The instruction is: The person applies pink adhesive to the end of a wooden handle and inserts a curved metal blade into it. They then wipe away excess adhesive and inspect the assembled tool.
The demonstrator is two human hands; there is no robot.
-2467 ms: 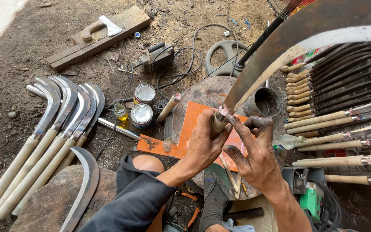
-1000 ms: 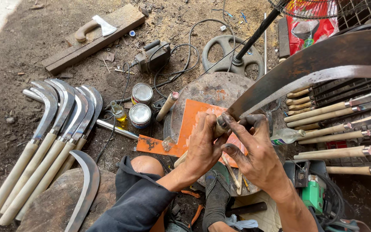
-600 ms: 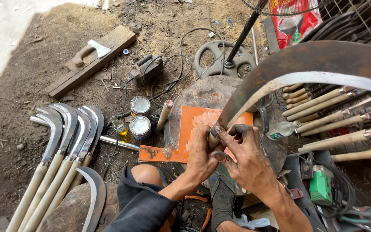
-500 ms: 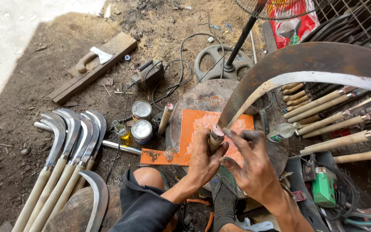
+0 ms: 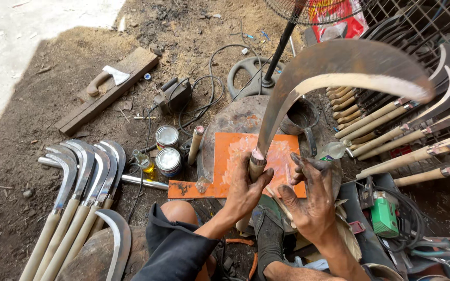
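One sickle point(image 5: 334, 67) stood upright in the middle of the view, its broad curved blade rusty brown with a pale ground edge. The left hand point(image 5: 246, 190) was clenched round its wooden handle just below the metal ferrule; the right hand point(image 5: 311, 200) was released beside it, fingers spread and grimy, touching nothing that could be made out. Behind the hands lay one flat orange plate point(image 5: 225, 166), smeared whitish, on a round rusted metal surface point(image 5: 235, 117).

To the left, four finished sickles point(image 5: 76, 192) with pale wooden handles lay side by side on the dirt floor, and one bare curved blade point(image 5: 118, 242) lay near the person's knee. Two round tins point(image 5: 167, 151) with shiny lids stood together — a small bottle of yellow liquid point(image 5: 144, 162) just beside them. To the right, a stack of many more handled sickles point(image 5: 407, 119) lay against a wire mesh; their number could not be counted.

One wooden plank point(image 5: 108, 88) rested farther off, and one green power tool point(image 5: 385, 216) sat at the right. The ground was loose brown earth, paler at the upper left.
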